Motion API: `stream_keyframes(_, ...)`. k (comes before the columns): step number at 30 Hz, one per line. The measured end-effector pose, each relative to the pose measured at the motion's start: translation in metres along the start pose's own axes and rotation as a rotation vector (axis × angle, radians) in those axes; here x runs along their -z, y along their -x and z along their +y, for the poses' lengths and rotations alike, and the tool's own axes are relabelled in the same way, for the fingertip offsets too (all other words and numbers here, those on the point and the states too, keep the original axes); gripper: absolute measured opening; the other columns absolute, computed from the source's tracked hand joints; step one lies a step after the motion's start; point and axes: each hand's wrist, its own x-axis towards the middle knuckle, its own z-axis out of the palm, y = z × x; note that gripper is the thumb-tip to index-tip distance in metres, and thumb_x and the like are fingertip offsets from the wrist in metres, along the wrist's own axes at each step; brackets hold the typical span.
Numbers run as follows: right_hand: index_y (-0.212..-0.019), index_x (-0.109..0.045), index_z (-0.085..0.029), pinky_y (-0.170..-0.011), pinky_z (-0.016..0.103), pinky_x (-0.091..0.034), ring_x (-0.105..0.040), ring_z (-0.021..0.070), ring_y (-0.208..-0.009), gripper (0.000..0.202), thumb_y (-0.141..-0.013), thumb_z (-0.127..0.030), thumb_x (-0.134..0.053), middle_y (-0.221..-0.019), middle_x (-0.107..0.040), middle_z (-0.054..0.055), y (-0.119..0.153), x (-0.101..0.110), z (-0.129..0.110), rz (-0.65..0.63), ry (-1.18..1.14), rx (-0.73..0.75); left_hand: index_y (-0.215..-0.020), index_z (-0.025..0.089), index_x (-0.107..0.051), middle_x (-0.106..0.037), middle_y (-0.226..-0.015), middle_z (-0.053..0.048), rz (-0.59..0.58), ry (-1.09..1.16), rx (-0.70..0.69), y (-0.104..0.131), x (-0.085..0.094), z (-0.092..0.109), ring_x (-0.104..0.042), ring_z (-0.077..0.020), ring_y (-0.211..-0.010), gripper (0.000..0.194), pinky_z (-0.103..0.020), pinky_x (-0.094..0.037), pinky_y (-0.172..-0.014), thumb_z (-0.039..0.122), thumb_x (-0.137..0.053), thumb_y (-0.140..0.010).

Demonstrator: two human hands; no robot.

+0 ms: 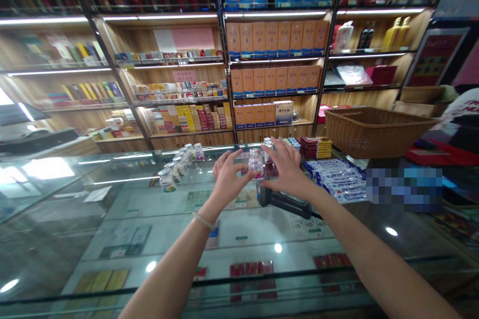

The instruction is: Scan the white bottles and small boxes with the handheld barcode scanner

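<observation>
A small clear jar (256,163) with a pale lid and pink at its base stands upright on the glass counter between my hands. My left hand (229,175) is at its left, fingers apart, with the thumb tip overlapping the jar's lower edge; whether they touch is unclear. On the other side, my right hand (287,172) curves with thumb and fingers spread. Its fingers partly cover another jar (268,156) behind. Just below my right hand lies a black handheld scanner (284,201). To the left, several similar white-lidded jars (174,172) form a slanting row.
Blue-and-white packets (337,178) are spread on the right, before stacked red-and-yellow packs (315,147). A wicker basket (377,132) stands beyond them. The glass counter (149,209) covers displayed goods. Shelves (277,60) of boxes line the back wall. A person's sleeve (462,107) shows far right.
</observation>
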Motion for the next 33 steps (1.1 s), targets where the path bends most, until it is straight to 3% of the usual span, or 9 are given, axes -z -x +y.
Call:
stream_keyframes(7,-0.154,-0.042,-0.029,-0.125,0.059,-0.013,-0.017,0.0341,-0.158,0.084,-0.081,-0.056,-0.075,-0.170,-0.026,0.014,0.001,-0.001,-0.001,0.016,-0.009,0.019,-0.078,0.029,-0.079,-0.057,-0.153,0.001,-0.035,0.010,0.012,0.002,-0.002,0.007,-0.034,-0.0341,-0.149,0.017,-0.059,-0.026,-0.126,0.045,-0.079,-0.083)
stream_keyframes(10,-0.151,-0.043,-0.027,-0.125,0.059,-0.014,-0.018,0.0344,-0.158,0.081,-0.081,-0.053,-0.075,-0.169,-0.026,0.015,0.002,0.000,-0.002,0.041,-0.010,0.016,-0.087,0.029,-0.081,-0.056,-0.153,-0.002,-0.030,0.020,0.021,0.002,-0.003,0.008,-0.033,-0.0349,-0.150,0.017,-0.062,-0.024,-0.125,0.046,-0.078,-0.083)
stream_keyframes(14,-0.149,-0.043,-0.024,-0.125,0.060,-0.011,-0.016,0.0354,-0.158,0.078,-0.081,-0.049,-0.072,-0.170,-0.022,0.017,0.003,0.001,-0.005,0.072,0.019,0.023,-0.097,0.031,-0.080,-0.054,-0.155,-0.003,0.041,0.008,0.037,0.004,-0.003,0.011,-0.031,-0.0364,-0.151,0.026,-0.064,-0.021,-0.126,0.050,-0.081,-0.080)
stream_keyframes(19,-0.149,-0.043,-0.024,-0.126,0.060,-0.006,-0.010,0.0345,-0.160,0.075,-0.083,-0.045,-0.072,-0.171,-0.020,0.017,0.005,-0.001,-0.013,0.089,0.063,0.070,-0.089,0.029,-0.076,-0.054,-0.155,-0.005,0.109,-0.058,0.015,0.009,-0.005,0.016,-0.032,-0.0367,-0.150,0.029,-0.065,-0.017,-0.126,0.051,-0.086,-0.073)
stream_keyframes(26,-0.149,-0.046,-0.022,-0.126,0.060,-0.006,-0.010,0.0356,-0.160,0.078,-0.083,-0.057,-0.071,-0.171,-0.022,0.018,0.005,-0.007,-0.016,0.082,0.071,0.079,-0.086,0.026,-0.076,-0.052,-0.157,-0.007,0.093,-0.055,0.016,0.010,-0.009,0.015,-0.034,-0.0369,-0.150,0.025,-0.066,-0.020,-0.125,0.047,-0.085,-0.075)
stream_keyframes(33,-0.160,-0.030,-0.024,-0.125,0.062,-0.006,-0.010,0.0358,-0.160,0.096,-0.083,-0.067,-0.067,-0.172,-0.016,0.017,0.005,-0.009,-0.005,0.066,0.055,0.042,-0.088,0.029,-0.080,-0.052,-0.158,-0.002,0.077,0.018,0.001,0.005,-0.004,0.009,-0.033,-0.0339,-0.151,0.019,-0.063,-0.024,-0.125,0.046,-0.078,-0.081)
